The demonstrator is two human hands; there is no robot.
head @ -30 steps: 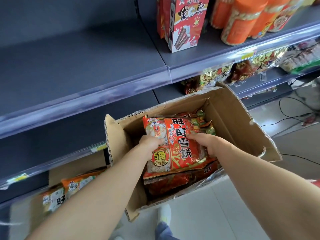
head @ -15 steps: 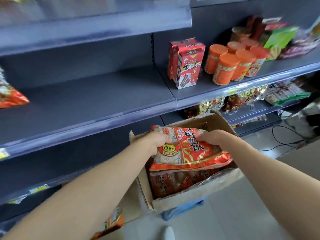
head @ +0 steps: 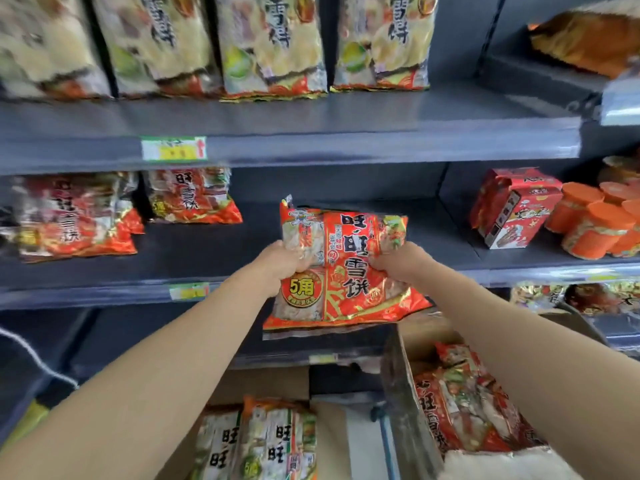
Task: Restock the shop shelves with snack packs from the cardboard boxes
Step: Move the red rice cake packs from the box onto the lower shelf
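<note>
Snack packs, glossy red foil bags of rice crackers with white and black lettering, lie nearest in the open brown cardboard box (head: 408, 386) at lower right, beside a second box of pale green-and-white packs (head: 263, 441) at lower centre. Above these, one red snack pack (head: 346, 268) is held upright in the air in front of the middle grey metal shelf (head: 214, 251), clear of its surface. The left hand (head: 280, 265) grips the pack's left edge and the right hand (head: 398, 261) its right edge; both sets of fingers are curled tight into the foil, crumpling it at the sides.

Farther back on that shelf, matching red packs (head: 190, 199) stand at the left, with a bare stretch between them and the red carton (head: 512, 206) and orange-lidded tubs (head: 588, 220) on the right. The shelf above carries a row of pale yellow packs (head: 273, 43).

Judging from here, the pack is bound for that bare stretch. Risks: slippery foil sliding from a side-only grip, a soft bag slumping forward off the shelf lip if set too near the front edge, or crackers cracking under the squeeze.
</note>
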